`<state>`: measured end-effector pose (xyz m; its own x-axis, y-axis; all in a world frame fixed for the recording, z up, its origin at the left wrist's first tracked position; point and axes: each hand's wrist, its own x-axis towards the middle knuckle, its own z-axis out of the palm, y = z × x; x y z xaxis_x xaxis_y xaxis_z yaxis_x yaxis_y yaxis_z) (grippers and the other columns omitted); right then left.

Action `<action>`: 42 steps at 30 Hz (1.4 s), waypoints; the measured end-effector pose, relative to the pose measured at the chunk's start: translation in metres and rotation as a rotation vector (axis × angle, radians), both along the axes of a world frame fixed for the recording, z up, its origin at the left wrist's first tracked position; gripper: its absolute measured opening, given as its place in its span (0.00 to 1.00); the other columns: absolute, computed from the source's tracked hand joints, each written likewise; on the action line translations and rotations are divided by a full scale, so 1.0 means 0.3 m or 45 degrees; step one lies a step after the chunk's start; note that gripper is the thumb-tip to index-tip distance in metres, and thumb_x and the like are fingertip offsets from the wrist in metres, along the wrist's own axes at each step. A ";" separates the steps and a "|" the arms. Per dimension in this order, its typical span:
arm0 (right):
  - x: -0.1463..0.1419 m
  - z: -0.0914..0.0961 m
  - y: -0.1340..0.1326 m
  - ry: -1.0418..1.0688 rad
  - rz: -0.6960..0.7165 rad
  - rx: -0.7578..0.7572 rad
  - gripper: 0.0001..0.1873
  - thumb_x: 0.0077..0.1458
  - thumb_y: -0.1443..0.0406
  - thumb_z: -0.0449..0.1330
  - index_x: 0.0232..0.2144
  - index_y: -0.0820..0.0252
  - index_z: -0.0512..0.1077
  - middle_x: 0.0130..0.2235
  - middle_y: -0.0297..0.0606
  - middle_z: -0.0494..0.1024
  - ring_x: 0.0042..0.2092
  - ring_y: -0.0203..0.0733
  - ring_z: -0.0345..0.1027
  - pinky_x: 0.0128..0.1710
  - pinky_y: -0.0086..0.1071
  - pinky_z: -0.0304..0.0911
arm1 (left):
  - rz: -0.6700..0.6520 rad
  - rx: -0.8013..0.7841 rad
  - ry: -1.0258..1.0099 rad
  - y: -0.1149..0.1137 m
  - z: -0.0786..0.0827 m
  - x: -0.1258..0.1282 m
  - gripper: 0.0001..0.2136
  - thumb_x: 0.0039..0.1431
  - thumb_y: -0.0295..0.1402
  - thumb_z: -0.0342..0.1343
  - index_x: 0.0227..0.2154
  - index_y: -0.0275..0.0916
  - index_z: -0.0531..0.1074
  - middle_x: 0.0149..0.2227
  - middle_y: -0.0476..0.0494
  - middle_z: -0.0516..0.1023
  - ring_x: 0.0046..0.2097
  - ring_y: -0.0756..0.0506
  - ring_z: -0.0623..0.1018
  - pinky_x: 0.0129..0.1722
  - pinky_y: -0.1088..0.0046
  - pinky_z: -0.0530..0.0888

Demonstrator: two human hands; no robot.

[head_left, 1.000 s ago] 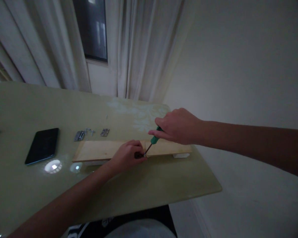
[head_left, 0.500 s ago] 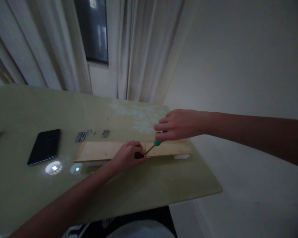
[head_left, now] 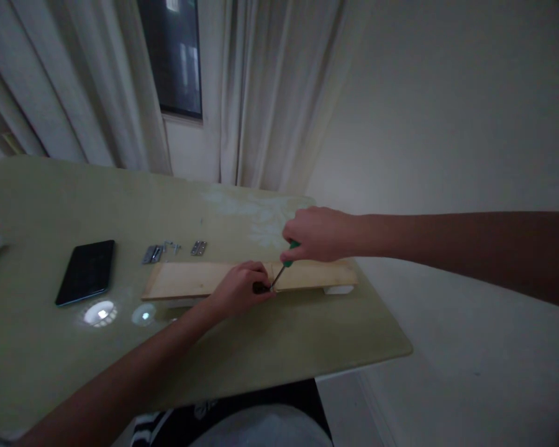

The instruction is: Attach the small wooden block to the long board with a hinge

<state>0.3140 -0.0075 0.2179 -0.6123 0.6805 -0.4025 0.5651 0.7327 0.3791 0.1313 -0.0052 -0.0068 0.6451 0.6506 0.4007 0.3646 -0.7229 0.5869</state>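
My right hand [head_left: 314,234] is closed round the green handle of a screwdriver [head_left: 279,273]. Its shaft slants down and left, with the tip at the seam between two pale wooden boards [head_left: 186,279] lying end to end. My left hand [head_left: 245,287] rests on the boards just left of that tip, fingers curled and pressed together. Whatever the left fingers pinch is dark and partly hidden, so I cannot make it out. White blocks [head_left: 339,289] prop the boards up from below.
Behind the boards lie a metal hinge [head_left: 198,248], another hinge [head_left: 153,254] and several screws [head_left: 172,247]. A black tablet-like device [head_left: 86,272] is at the left. The green table [head_left: 307,347] has its right corner near the wall. Curtains [head_left: 279,93] hang behind.
My right hand has turned at the wrist and moved slightly left, so the screwdriver stands a little steeper. The left hand holds its place. The view has shifted slightly.
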 end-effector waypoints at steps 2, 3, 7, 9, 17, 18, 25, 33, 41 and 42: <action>-0.008 0.002 0.021 -0.041 -0.176 -0.023 0.25 0.68 0.47 0.58 0.39 0.64 0.80 0.35 0.45 0.81 0.32 0.43 0.72 0.28 0.34 0.51 | 0.002 -0.020 -0.001 0.001 -0.003 0.000 0.04 0.58 0.32 0.71 0.32 0.39 0.83 0.36 0.45 0.82 0.40 0.45 0.79 0.41 0.71 0.71; -0.005 0.006 0.032 -0.053 -0.076 -0.050 0.24 0.67 0.48 0.59 0.42 0.63 0.79 0.39 0.45 0.81 0.34 0.43 0.72 0.29 0.34 0.52 | 0.007 -0.029 -0.004 0.001 -0.005 -0.001 0.04 0.59 0.32 0.70 0.32 0.40 0.83 0.36 0.45 0.81 0.39 0.45 0.79 0.40 0.71 0.71; 0.022 0.020 0.054 -0.123 0.556 -0.105 0.13 0.71 0.61 0.57 0.52 0.55 0.76 0.48 0.41 0.81 0.41 0.42 0.74 0.33 0.34 0.52 | -0.006 -0.038 -0.016 0.000 -0.010 -0.002 0.04 0.61 0.33 0.69 0.32 0.39 0.82 0.36 0.45 0.80 0.38 0.46 0.78 0.39 0.72 0.70; 0.019 0.015 0.051 -0.179 0.360 -0.122 0.14 0.71 0.57 0.57 0.48 0.57 0.79 0.41 0.41 0.82 0.38 0.42 0.73 0.33 0.35 0.53 | -0.010 -0.039 -0.013 0.001 -0.010 -0.002 0.04 0.61 0.33 0.69 0.32 0.39 0.82 0.36 0.45 0.80 0.38 0.46 0.78 0.39 0.72 0.69; 0.014 0.009 0.022 -0.141 0.463 -0.005 0.15 0.71 0.57 0.57 0.51 0.56 0.78 0.49 0.44 0.82 0.43 0.46 0.76 0.33 0.35 0.52 | 0.005 -0.036 -0.011 0.001 -0.007 -0.001 0.04 0.60 0.33 0.69 0.31 0.40 0.81 0.35 0.46 0.80 0.38 0.46 0.77 0.39 0.71 0.69; 0.013 0.012 0.021 -0.135 0.538 -0.013 0.14 0.72 0.59 0.56 0.51 0.55 0.78 0.49 0.43 0.82 0.44 0.45 0.76 0.34 0.35 0.52 | 0.007 -0.038 -0.014 0.000 -0.006 0.000 0.05 0.60 0.33 0.69 0.30 0.40 0.81 0.35 0.46 0.80 0.37 0.46 0.77 0.39 0.71 0.69; 0.016 0.000 0.035 -0.140 -0.212 -0.163 0.29 0.65 0.43 0.58 0.40 0.63 0.82 0.37 0.45 0.84 0.34 0.45 0.75 0.30 0.34 0.55 | 0.019 -0.056 -0.008 -0.001 -0.004 -0.003 0.04 0.60 0.34 0.69 0.32 0.40 0.82 0.36 0.46 0.80 0.37 0.46 0.78 0.39 0.72 0.69; -0.008 -0.021 0.009 -0.153 0.171 -0.092 0.18 0.69 0.55 0.57 0.40 0.61 0.81 0.36 0.44 0.82 0.35 0.44 0.75 0.30 0.34 0.54 | 0.021 -0.049 0.018 -0.005 0.007 -0.005 0.03 0.59 0.32 0.69 0.32 0.40 0.82 0.35 0.46 0.80 0.37 0.46 0.78 0.38 0.73 0.70; -0.021 0.007 0.032 -0.114 0.590 -0.127 0.12 0.69 0.66 0.56 0.48 0.53 0.78 0.45 0.41 0.83 0.41 0.43 0.75 0.34 0.34 0.54 | 0.022 -0.033 0.007 -0.007 0.009 -0.005 0.03 0.60 0.34 0.69 0.32 0.41 0.83 0.36 0.45 0.82 0.39 0.45 0.79 0.40 0.71 0.71; -0.020 0.004 0.035 -0.113 0.579 -0.142 0.12 0.70 0.66 0.56 0.47 0.54 0.79 0.44 0.40 0.83 0.40 0.43 0.75 0.35 0.35 0.55 | 0.027 -0.032 0.011 -0.006 0.008 -0.005 0.03 0.59 0.33 0.69 0.32 0.41 0.83 0.36 0.45 0.82 0.39 0.45 0.80 0.41 0.71 0.71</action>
